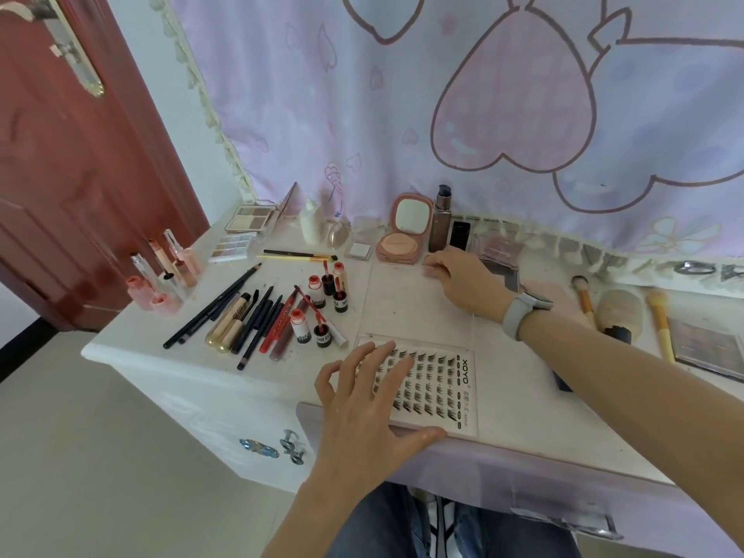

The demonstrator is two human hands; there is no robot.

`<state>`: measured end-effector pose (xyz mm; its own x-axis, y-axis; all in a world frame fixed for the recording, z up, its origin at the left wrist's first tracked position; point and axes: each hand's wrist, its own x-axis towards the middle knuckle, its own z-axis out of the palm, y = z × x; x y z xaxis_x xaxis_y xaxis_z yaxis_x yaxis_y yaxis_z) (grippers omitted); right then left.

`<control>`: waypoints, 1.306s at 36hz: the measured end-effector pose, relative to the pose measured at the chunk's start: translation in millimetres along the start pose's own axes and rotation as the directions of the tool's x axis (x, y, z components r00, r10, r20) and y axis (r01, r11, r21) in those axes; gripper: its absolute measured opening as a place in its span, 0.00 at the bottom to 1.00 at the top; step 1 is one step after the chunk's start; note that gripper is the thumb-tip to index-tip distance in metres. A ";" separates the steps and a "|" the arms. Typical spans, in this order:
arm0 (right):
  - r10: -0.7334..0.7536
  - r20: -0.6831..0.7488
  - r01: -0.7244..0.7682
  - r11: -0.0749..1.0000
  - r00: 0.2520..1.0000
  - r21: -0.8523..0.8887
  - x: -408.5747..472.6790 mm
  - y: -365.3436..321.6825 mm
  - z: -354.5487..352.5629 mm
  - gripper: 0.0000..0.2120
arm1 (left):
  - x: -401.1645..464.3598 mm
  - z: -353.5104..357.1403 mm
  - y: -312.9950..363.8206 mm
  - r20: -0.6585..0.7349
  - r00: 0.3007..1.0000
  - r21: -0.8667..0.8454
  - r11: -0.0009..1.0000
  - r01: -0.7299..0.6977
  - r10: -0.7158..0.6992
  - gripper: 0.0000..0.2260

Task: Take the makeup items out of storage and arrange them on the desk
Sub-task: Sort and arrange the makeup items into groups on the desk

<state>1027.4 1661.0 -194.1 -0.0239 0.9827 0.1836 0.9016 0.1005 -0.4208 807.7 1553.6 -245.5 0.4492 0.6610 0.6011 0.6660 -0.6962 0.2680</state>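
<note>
- Our left hand (pixel 362 400) lies flat, fingers spread and straight, on the near-left part of the lash tray (pixel 435 386); it presses, it does not grip. The tray sits at the desk (pixel 133 352) front edge.
- We judge the tray light, stiff and slick, a thin hard plastic sheet with rows of fine lashes that would crush or shed; better taken by its bare edges than across the lashes.
- Beyond our left hand, reaching to our right hand (pixel 463 281), lies a clear lid (pixel 402 300), hinged open we think. It looks thin, brittle and easy to slide.
- Our right hand's fingertips curl at the lid's far corner; whether they pinch it or only touch, we cannot tell.
- Left of both hands lie pencils (pixel 225 312) and small red bottles (pixel 322 304): light, prone to roll or tip.
- Just beyond the right hand stands a compact (pixel 400 235), open, its mirror fragile.
- Hard to make out: the clear lid's edges, a dark item under our right forearm, a palette (pixel 708 348) cut by the frame, and blurred metal things far right.
</note>
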 end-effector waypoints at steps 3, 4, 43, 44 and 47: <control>0.002 -0.008 -0.002 1.000 1.000 0.003 1.2 0.0 5.9 0.12 | -1.7 -1.2 -3.0 0.023 1.000 0.016 1.000 -0.007 0.007 0.33; 0.001 -0.020 -0.001 1.000 1.000 -0.002 1.2 0.1 7.9 0.12 | -1.6 -1.8 -3.7 0.029 1.000 0.017 1.000 -0.006 0.005 0.33; -0.052 -0.008 0.050 0.986 0.999 -0.161 -24.6 6.7 15.2 0.15 | -4.1 4.9 -15.0 0.036 0.971 0.007 0.972 0.236 -0.236 0.35; -0.053 -0.005 0.051 0.986 0.999 -0.160 -24.8 7.0 14.7 0.15 | -3.8 5.1 -14.6 0.034 0.970 0.011 0.971 0.241 -0.241 0.35; -0.057 0.004 0.057 0.987 0.998 -0.152 -26.2 8.5 13.8 0.15 | -3.4 6.1 -14.4 0.028 0.969 0.019 0.969 0.244 -0.245 0.35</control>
<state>1029.8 1638.3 -214.8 -0.0767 0.9761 0.2034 0.9540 0.1312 -0.2695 800.2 1563.1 -256.0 0.2891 0.8190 0.4956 0.7668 -0.5080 0.3922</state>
